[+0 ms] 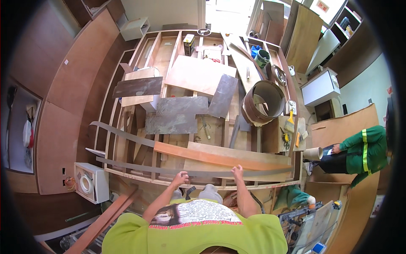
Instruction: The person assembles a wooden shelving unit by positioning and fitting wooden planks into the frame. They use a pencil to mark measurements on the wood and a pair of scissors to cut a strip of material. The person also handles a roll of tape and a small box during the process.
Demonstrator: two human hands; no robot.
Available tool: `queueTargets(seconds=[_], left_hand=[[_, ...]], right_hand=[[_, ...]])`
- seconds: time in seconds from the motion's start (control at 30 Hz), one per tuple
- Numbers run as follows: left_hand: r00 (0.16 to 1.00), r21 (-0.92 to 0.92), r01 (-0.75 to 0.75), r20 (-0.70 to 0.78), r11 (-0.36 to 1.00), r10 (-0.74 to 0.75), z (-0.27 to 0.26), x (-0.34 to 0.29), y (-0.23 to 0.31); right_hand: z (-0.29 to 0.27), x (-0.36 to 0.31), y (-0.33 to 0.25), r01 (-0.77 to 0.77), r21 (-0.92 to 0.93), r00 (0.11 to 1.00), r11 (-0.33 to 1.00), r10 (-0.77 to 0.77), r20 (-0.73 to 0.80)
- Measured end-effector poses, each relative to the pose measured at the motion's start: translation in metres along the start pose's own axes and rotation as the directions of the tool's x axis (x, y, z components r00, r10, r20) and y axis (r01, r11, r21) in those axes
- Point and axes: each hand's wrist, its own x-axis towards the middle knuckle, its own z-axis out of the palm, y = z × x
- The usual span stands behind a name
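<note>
A long, thin grey strip (211,173) runs from left to right along the near side of a wooden frame, just in front of me. My left hand (180,178) is at its near edge, the fingers curled in against it. Farther right, my right hand (237,171) overlaps the same strip with thumb and fingers bent close together. Beyond the strip lies an orange-brown wooden strip (198,156), partly over a pale plywood piece (253,157). A second grey band (122,133) curves away to the left.
Dark boards (177,114) and a pale panel (198,74) lie across the frame. A round brown drum (264,101), a green bucket (262,58) and a yellow-handled brush (290,122) are at its right. A co-worker in a green sleeve (355,139) stands farther right. Long planks (101,220) lean at lower left.
</note>
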Motion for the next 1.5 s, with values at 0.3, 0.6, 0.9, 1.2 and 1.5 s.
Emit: queueTargets(seconds=[0.3, 0.6, 0.9, 1.2, 1.5], left_hand=[[0.997, -0.073, -0.047, -0.059, 0.996, 0.043, -0.18, -0.015, -0.064], [0.928, -0.361, -0.102, -0.371, 0.927, -0.043, -0.351, -0.076, -0.122], [0.927, -0.208, -0.316, -0.273, 0.926, 0.255, -0.33, -0.033, -0.229], [0.932, -0.428, -0.196, -0.36, 0.882, 0.032, -0.287, -0.068, -0.164], [0.901, -0.367, -0.151, -0.433, 0.918, -0.025, -0.25, -0.132, -0.161]], right_hand=[[0.058, -0.099, 0.096, 0.079, 0.122, 0.99, 0.989, -0.092, 0.103], [0.182, -0.191, 0.115, 0.084, -0.248, 0.936, 0.965, 0.009, 0.352], [0.232, -0.186, 0.059, 0.124, -0.269, 0.907, 0.955, 0.002, 0.422], [0.187, -0.172, 0.111, -0.003, -0.207, 0.824, 0.978, 0.12, 0.554], [0.146, -0.179, 0.13, 0.033, -0.378, 0.821, 0.925, 0.191, 0.538]])
